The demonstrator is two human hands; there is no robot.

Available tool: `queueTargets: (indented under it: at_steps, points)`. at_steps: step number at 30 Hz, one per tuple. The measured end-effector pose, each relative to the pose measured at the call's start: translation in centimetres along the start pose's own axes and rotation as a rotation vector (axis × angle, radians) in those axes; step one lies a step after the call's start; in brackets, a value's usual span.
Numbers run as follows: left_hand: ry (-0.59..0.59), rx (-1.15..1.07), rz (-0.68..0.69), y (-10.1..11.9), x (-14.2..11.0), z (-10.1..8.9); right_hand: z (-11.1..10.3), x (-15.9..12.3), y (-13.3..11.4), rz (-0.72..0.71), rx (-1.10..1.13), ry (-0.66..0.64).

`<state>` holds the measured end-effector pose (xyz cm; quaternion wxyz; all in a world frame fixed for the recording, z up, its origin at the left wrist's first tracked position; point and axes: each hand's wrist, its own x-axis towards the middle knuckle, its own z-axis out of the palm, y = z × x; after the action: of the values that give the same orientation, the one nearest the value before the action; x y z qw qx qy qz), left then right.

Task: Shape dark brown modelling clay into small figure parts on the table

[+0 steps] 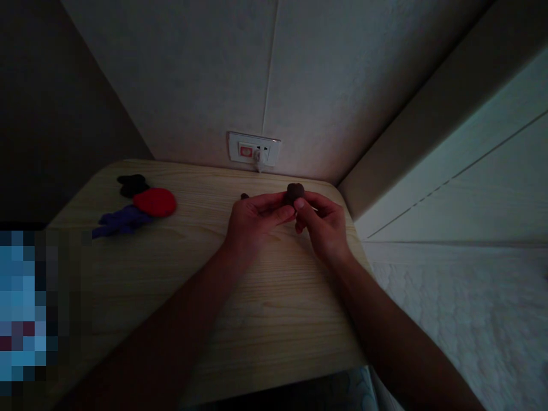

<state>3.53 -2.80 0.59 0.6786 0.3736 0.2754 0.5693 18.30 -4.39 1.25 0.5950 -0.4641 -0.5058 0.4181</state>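
Observation:
A small brown lump of modelling clay (pixel 295 190) is pinched between the fingers of both hands, above the far right part of the wooden table. My left hand (pixel 257 220) grips it from the left, thumb pointing toward it. From the other side my right hand (pixel 323 222) closes on the same lump, its thumb pressed on the front. A tiny dark piece (pixel 244 196) shows just behind my left hand, mostly hidden. At the table's far left lie soft lumps that look like clay: black (pixel 132 185), red (pixel 154 202) and purple (pixel 124 220).
The light wooden table (pixel 265 319) stands against a pale wall. A wall socket (pixel 254 150) with something clear plugged in sits just above its back edge. To the right are a pale panel (pixel 462 165) and a quilted white surface (pixel 471 308). A blurred-out patch covers the lower left.

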Motion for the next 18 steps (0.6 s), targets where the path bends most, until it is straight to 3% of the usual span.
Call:
queueTargets:
  at_steps: [4, 8, 13, 18]
  points:
    - [0.053, 0.026, -0.009, 0.04, -0.07, -0.01, 0.03, -0.03, 0.00, 0.022, -0.012, 0.013]
    - [0.019, -0.032, -0.048, 0.38, -0.14, 0.17, 0.00, 0.04, -0.04, 0.060, 0.071, -0.009]
    - [0.012, -0.114, -0.092, 0.57, -0.03, 0.12, -0.11, 0.06, -0.24, 0.096, 0.134, -0.105]
    - [0.059, -0.059, -0.082, 0.52, 0.06, -0.07, 0.20, -0.18, -0.22, 0.109, 0.119, -0.162]
